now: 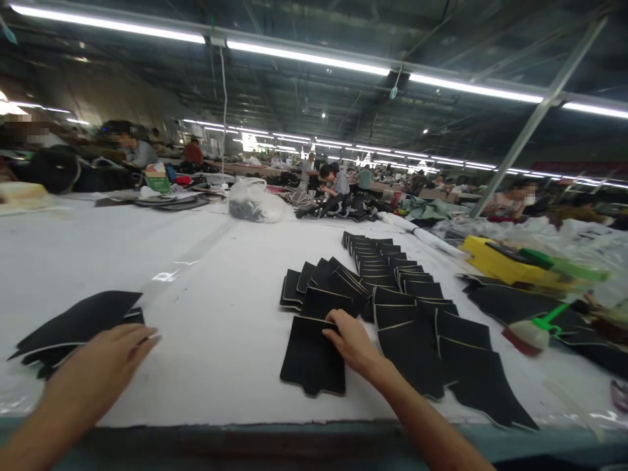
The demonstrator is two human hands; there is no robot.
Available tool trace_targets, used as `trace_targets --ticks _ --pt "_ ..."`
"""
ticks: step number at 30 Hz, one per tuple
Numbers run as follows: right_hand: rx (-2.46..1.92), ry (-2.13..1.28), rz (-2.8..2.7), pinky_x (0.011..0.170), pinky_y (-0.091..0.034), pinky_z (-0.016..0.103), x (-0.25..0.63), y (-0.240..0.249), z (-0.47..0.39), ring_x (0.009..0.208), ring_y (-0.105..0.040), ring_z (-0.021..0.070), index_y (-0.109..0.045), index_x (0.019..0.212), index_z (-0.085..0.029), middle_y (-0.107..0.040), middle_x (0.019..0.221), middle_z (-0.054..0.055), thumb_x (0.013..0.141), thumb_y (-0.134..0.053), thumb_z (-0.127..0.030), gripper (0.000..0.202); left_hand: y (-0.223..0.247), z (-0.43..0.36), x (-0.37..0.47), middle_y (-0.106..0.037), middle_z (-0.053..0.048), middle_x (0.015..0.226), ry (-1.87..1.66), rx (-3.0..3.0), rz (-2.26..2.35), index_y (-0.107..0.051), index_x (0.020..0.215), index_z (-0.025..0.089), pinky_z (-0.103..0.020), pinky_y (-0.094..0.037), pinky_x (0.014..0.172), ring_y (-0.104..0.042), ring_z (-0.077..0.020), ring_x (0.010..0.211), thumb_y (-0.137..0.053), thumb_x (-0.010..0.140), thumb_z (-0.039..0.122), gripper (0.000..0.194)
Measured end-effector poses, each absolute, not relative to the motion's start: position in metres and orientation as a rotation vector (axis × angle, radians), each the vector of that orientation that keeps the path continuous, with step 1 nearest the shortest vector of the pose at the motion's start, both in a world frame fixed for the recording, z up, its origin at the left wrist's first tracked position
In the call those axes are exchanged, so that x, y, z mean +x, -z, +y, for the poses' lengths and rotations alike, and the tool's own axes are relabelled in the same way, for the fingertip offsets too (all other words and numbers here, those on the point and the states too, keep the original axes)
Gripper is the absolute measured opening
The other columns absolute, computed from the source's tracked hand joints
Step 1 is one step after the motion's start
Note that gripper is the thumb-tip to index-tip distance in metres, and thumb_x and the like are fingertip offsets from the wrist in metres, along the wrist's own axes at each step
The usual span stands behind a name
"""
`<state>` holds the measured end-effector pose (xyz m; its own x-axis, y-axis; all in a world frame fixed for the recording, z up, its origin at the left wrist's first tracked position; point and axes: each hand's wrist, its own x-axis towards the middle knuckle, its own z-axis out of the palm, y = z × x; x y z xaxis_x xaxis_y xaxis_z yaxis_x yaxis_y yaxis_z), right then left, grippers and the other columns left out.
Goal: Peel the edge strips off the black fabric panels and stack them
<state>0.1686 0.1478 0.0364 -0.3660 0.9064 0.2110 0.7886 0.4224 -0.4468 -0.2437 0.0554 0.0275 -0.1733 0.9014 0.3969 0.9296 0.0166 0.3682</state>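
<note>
At the left, my left hand (101, 363) rests over the near edge of a small pile of black pieces (83, 317). Its fingers are pressed together, and what they hold, if anything, is hidden. My right hand (350, 340) pinches the upper edge of a black piece (314, 356) with a notched tab at its near side. That piece lies at the near end of a fanned row of black pieces (324, 302). Beside it on the right are more overlapping rows of black pieces (412, 347) with pale edges.
The white table (210, 347) ends at a near edge. Right of the rows are a yellow box (510, 265), a bottle with a green stem (530, 337) and dark sheets. A clear plastic bag (258, 201) lies at the back. People work at farther tables.
</note>
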Motion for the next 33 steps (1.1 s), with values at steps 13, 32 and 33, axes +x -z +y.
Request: trace_targets --ticks 13,32,33 --pt "-0.950 -1.415 -2.393 0.061 -0.033 0.021 0.139 -0.043 0.055 0.069 -0.049 0.0116 -0.065 0.084 -0.017 -0.056 0.073 -0.004 0.081 -0.061 -0.011 0.009 -0.037 0.017 -0.070 -0.042 0.005 0.053 0.997 -3.228 -2.655 -0.069 0.069 0.011 -0.020 -0.024 0.048 -0.034 -0.0082 0.052 -0.057 0.077 0.028 0.022" --pt "-0.725 -0.647 -2.552 0.083 -0.036 0.034 0.137 -0.005 0.023 0.094 -0.048 0.0208 -0.058 0.098 -0.021 -0.057 0.102 0.004 0.084 -0.067 -0.014 0.019 -0.016 0.010 -0.066 -0.051 0.003 0.045 1.342 -2.951 -3.210 -0.058 0.056 0.014 -0.020 -0.035 0.044 -0.045 -0.0098 0.042 -0.062 0.061 0.029 0.016" --pt "-0.721 -0.617 -2.550 0.083 -0.035 0.035 0.136 -0.004 0.022 0.093 -0.048 0.0207 -0.057 0.097 -0.020 -0.057 0.101 0.003 0.083 -0.070 -0.015 0.020 -0.015 0.009 -0.065 -0.051 0.003 0.045 1.382 -2.920 -3.236 -0.058 0.055 0.014 -0.020 -0.034 0.044 -0.044 -0.0096 0.041 -0.063 0.061 0.030 0.018"
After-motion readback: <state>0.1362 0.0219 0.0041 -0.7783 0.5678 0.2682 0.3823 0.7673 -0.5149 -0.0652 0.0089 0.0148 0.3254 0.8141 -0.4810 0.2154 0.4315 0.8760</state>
